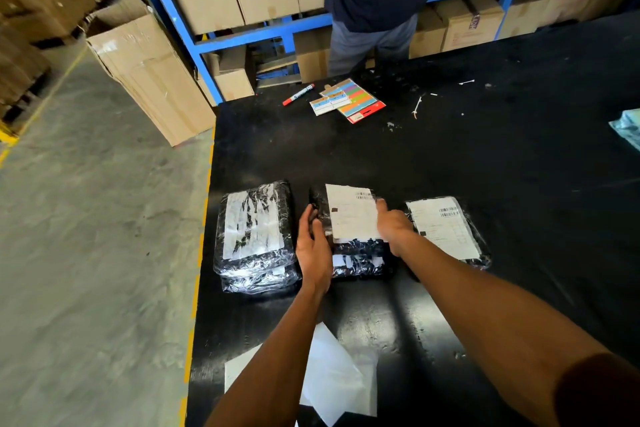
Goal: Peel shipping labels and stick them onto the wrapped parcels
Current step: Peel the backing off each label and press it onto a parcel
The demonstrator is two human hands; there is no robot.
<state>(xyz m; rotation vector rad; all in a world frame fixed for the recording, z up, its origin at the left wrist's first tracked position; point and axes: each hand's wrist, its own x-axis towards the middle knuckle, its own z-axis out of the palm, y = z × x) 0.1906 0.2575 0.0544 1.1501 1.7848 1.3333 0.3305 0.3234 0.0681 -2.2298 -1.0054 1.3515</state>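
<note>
1. On the black bench [450,149], three wrapped parcels lie in a row near the left edge, with broad open room beyond them toward a marker [298,94] and a sticker pack [349,100].
2. Middle parcel [356,253]: the left hand [313,246] steadies its left side, fingers lying along the wrap, not curled round it.
3. Shipping label [351,212]: it lies on that parcel while the right hand [394,226] presses its right edge; whether that grip is flat or curled cannot be told.
4. Risk: slick, crinkled wrap could trap creases or skew the label if pressed unevenly.
5. Left parcel [254,229] sits close to the bench edge; a nudge could tip it off.
6. Backing sheets [332,371] lie near the body.
</note>
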